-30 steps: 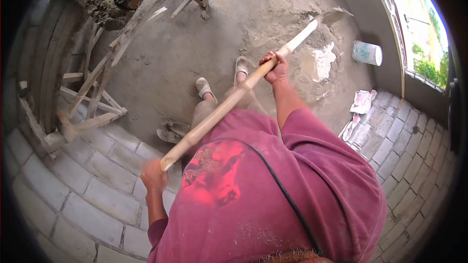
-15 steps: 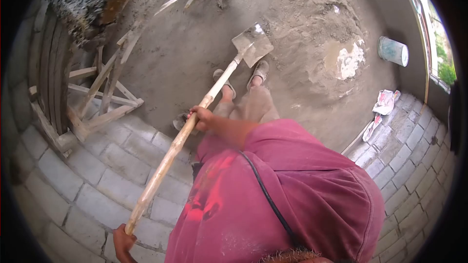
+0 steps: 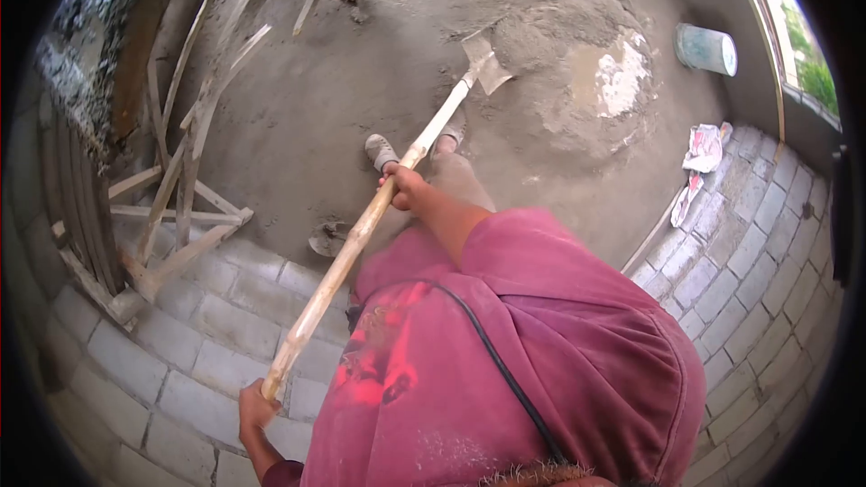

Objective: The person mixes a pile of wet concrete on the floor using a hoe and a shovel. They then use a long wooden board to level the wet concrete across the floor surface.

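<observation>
A long-handled shovel [image 3: 329, 284] runs diagonally across the view, its pale wooden handle slanting up to the right. My right hand [image 3: 402, 188] is wrapped round the middle of the handle. Lower down, my left hand [image 3: 258, 408] grips the handle's end. The metal blade [image 3: 487, 65] is turned partly on edge, at the left side of a wet grey mortar heap [image 3: 559, 63]. Whether the blade has mortar on it is hard to make out. My feet, in light shoes [image 3: 380, 152], stand just below the blade.
Wooden trestle supports [image 3: 194, 171] and a mortar-caked board [image 3: 86, 45] stand at left. A whitish bucket [image 3: 705, 50] lies tipped by the right wall, with a crumpled bag [image 3: 704, 149] below it. Block walls [image 3: 216, 352] curve along both lower sides.
Both hands have moved up and right with the shovel. Its blade has shifted toward the mortar heap and turned from lying flat to tilted.
</observation>
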Action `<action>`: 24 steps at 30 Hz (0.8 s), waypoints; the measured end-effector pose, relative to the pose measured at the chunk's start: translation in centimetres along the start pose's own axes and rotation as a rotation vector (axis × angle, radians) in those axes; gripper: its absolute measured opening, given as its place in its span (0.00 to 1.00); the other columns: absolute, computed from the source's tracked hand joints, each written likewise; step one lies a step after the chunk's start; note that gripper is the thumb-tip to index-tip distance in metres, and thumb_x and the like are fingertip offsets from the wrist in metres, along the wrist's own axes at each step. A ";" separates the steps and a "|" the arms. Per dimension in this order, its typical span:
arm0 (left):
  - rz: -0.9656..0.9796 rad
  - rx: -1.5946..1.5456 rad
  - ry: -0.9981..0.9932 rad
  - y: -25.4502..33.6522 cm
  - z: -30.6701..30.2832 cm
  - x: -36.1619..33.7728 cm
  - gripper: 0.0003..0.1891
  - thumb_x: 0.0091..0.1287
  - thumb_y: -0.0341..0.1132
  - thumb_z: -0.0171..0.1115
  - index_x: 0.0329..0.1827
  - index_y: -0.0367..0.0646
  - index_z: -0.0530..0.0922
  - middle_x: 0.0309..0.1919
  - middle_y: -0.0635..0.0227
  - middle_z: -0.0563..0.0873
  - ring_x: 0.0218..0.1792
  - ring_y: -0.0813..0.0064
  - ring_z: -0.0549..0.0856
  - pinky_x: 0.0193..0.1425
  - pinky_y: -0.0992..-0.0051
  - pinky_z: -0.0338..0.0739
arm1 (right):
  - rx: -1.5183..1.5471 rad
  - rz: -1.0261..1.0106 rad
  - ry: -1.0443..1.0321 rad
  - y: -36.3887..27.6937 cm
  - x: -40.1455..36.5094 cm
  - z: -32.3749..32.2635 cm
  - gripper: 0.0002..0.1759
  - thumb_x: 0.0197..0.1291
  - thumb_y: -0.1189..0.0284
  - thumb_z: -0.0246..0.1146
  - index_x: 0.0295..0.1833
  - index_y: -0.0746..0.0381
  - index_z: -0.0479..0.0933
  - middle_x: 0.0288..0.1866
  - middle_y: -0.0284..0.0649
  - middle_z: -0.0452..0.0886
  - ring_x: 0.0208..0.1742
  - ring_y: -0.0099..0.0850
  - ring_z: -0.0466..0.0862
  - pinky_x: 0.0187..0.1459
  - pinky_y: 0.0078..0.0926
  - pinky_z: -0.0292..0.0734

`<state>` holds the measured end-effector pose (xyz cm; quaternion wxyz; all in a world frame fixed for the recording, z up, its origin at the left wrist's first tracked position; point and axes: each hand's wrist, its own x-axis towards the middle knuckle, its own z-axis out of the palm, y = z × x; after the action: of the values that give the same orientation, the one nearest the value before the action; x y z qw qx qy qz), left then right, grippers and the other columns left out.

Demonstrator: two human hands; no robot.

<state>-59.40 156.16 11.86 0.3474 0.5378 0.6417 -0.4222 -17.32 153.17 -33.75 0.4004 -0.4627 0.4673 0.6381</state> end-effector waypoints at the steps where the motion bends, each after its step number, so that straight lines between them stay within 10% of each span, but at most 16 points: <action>1: 0.008 0.024 0.008 -0.5 0.3 -0.3 0.16 0.42 0.23 0.69 0.38 0.35 0.82 0.28 0.49 0.85 0.31 0.55 0.86 0.41 0.64 0.80 | 0.017 -0.016 -0.005 -0.1 -1.2 0.0 0.06 0.61 0.75 0.62 0.35 0.60 0.71 0.27 0.37 0.72 0.27 0.31 0.76 0.36 0.38 0.81; 8: 0.170 -0.031 -0.023 4.2 1.5 2.5 0.18 0.43 0.22 0.70 0.42 0.36 0.83 0.29 0.54 0.86 0.32 0.64 0.85 0.42 0.65 0.80 | 0.096 -0.176 0.004 -8.4 -7.0 -2.4 0.05 0.60 0.77 0.60 0.37 0.65 0.70 0.28 0.40 0.74 0.28 0.35 0.79 0.31 0.37 0.81; 12: 0.358 0.075 -0.017 12.6 2.7 6.7 0.18 0.49 0.28 0.69 0.46 0.39 0.82 0.35 0.48 0.87 0.39 0.47 0.87 0.46 0.57 0.81 | 0.133 -0.316 -0.071 -18.8 -8.6 -6.6 0.05 0.58 0.75 0.61 0.35 0.63 0.71 0.26 0.41 0.74 0.28 0.36 0.78 0.35 0.40 0.81; 18: 0.489 0.325 0.281 29.2 2.2 7.6 0.15 0.55 0.34 0.67 0.46 0.45 0.77 0.38 0.50 0.87 0.44 0.42 0.85 0.45 0.47 0.77 | 0.258 -0.547 -0.238 -34.0 -14.7 -12.0 0.07 0.57 0.72 0.62 0.31 0.60 0.70 0.24 0.41 0.75 0.28 0.38 0.77 0.39 0.44 0.81; 24: 0.919 0.438 0.735 40.8 2.1 7.7 0.13 0.55 0.33 0.67 0.43 0.49 0.76 0.35 0.66 0.82 0.34 0.59 0.84 0.36 0.59 0.76 | 0.325 -0.700 -0.107 -42.9 -17.0 -17.9 0.06 0.60 0.74 0.61 0.33 0.60 0.71 0.25 0.41 0.76 0.29 0.38 0.79 0.41 0.42 0.82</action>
<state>-20.67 159.95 -2.78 0.1320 0.9274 0.3212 -0.1390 31.29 144.97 -29.44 0.6860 -0.4906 0.3546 0.4037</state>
